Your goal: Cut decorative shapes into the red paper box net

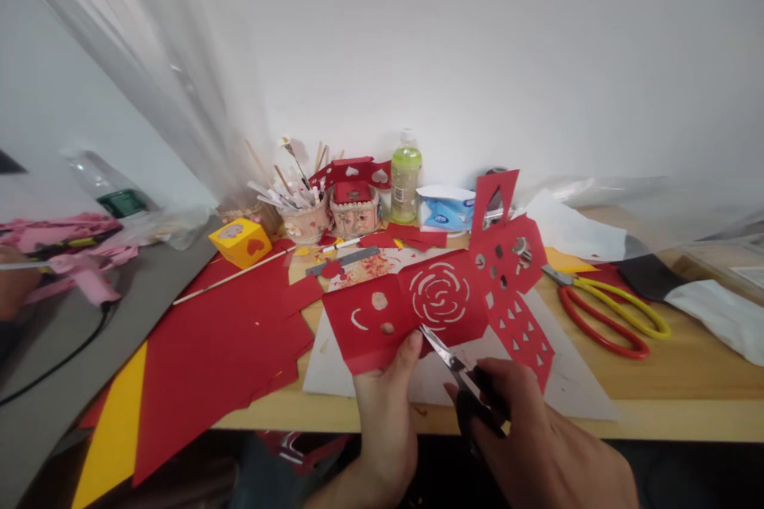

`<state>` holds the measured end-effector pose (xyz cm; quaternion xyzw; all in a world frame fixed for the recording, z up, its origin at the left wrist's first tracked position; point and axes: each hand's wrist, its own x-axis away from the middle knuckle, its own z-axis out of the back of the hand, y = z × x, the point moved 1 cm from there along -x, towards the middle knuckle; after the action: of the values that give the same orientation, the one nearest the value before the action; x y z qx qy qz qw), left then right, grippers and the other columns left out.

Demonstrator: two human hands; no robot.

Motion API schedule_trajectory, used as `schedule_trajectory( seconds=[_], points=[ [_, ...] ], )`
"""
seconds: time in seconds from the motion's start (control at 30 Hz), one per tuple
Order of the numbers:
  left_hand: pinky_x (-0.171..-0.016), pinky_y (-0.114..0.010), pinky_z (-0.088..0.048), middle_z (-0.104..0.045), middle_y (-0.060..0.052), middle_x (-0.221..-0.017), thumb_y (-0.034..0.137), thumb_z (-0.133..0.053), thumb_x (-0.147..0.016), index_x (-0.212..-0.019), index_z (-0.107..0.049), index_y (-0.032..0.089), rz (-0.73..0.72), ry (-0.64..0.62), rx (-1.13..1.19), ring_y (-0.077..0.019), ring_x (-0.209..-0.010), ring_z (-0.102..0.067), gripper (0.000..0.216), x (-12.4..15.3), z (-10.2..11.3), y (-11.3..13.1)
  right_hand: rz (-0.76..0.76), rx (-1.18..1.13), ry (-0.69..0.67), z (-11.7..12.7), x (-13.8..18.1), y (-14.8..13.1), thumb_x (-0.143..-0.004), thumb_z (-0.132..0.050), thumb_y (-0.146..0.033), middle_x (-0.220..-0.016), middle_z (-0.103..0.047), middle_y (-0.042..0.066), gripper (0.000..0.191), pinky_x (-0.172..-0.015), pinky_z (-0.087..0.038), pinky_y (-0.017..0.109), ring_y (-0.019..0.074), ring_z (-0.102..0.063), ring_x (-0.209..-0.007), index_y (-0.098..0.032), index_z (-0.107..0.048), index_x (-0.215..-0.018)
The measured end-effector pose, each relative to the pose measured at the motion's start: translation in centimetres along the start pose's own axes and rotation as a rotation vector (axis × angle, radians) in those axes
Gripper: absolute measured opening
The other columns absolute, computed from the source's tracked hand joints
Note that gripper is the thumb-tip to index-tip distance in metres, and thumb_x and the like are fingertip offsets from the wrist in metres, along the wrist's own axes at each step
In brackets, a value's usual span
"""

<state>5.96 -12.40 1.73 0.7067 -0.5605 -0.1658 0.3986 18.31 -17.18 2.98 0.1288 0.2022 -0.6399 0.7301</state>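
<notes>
My left hand (391, 406) grips a red paper cutout (477, 310) by its lower edge, thumb in front. The cutout is a folded strip of joined panels, with a smiling face, a rose pattern, round holes and small triangles cut through it. In my right hand (537, 429) is a pair of black-handled scissors (447, 354). Their tips touch or lie very near the paper's lower edge by my left thumb, and the blades look nearly together. Beneath the cutout lies a white sheet (567, 382) on the wooden table.
Red paper sheets (227, 350) and a yellow box (240, 242) lie left. Large red-and-yellow-handled scissors (609, 310) rest right. Behind stand a decorated cup of sticks (304, 221), a green drink bottle (406, 179) and a tissue pack (446, 208). Another person's hand (15, 282) is near a pink glue gun (83, 274).
</notes>
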Motion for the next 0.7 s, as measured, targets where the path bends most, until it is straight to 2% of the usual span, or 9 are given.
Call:
schedule_trajectory(
  seconds=[0.23, 0.33, 0.43, 0.57, 0.7],
  points=[
    [-0.088, -0.038, -0.053, -0.07, -0.007, -0.099, 0.031, -0.083, -0.063, -0.108, -0.065, 0.016, -0.015, 0.034, -0.038, -0.0246, -0.094, -0.067, 0.051, 0.04, 0.12, -0.04, 0.032, 0.062, 0.056, 0.1, -0.18, -0.26, -0.086, -0.038, -0.024, -0.049, -0.066, -0.003, 0.022, -0.033, -0.032, 0.02, 0.0165, -0.061, -0.036, -0.024, -0.056, -0.099],
    [-0.091, -0.038, -0.052, -0.068, -0.008, -0.106, 0.031, -0.082, -0.064, -0.111, -0.063, 0.016, -0.037, 0.046, -0.052, -0.0255, -0.1, -0.065, 0.053, -0.02, 0.13, -0.02, 0.036, 0.049, 0.055, 0.13, -0.2, -0.23, -0.087, -0.038, -0.024, -0.053, -0.068, -0.002, 0.023, -0.034, -0.033, 0.02, 0.0158, -0.062, -0.038, -0.024, -0.056, -0.1],
    [-0.096, -0.038, -0.049, -0.066, -0.007, -0.114, 0.029, -0.081, -0.068, -0.116, -0.06, 0.019, -0.086, 0.025, -0.06, -0.0248, -0.106, -0.062, 0.053, -0.02, 0.1, 0.11, 0.051, 0.063, 0.061, 0.19, -0.11, -0.06, -0.088, -0.037, -0.026, -0.048, -0.065, -0.003, 0.025, -0.033, -0.032, 0.02, 0.0157, -0.06, -0.035, -0.023, -0.057, -0.103],
    [-0.095, -0.035, -0.05, -0.067, -0.006, -0.113, 0.028, -0.079, -0.07, -0.116, -0.06, 0.02, -0.118, 0.007, -0.063, -0.0237, -0.108, -0.062, 0.051, 0.16, -0.13, 0.48, 0.047, 0.079, 0.076, 0.01, 0.03, 0.39, -0.09, -0.036, -0.029, -0.047, -0.065, -0.002, 0.028, -0.033, -0.032, 0.021, 0.0161, -0.06, -0.035, -0.023, -0.057, -0.107],
    [-0.091, -0.034, -0.052, -0.068, -0.007, -0.11, 0.026, -0.079, -0.069, -0.115, -0.061, 0.019, -0.091, 0.016, -0.042, -0.0241, -0.105, -0.064, 0.051, 0.26, -0.37, 0.75, 0.032, -0.008, 0.081, -0.43, -0.3, 0.26, -0.089, -0.041, -0.033, -0.052, -0.068, -0.005, 0.02, -0.032, -0.035, 0.02, 0.0157, -0.062, -0.035, -0.026, -0.054, -0.102]
  ],
)
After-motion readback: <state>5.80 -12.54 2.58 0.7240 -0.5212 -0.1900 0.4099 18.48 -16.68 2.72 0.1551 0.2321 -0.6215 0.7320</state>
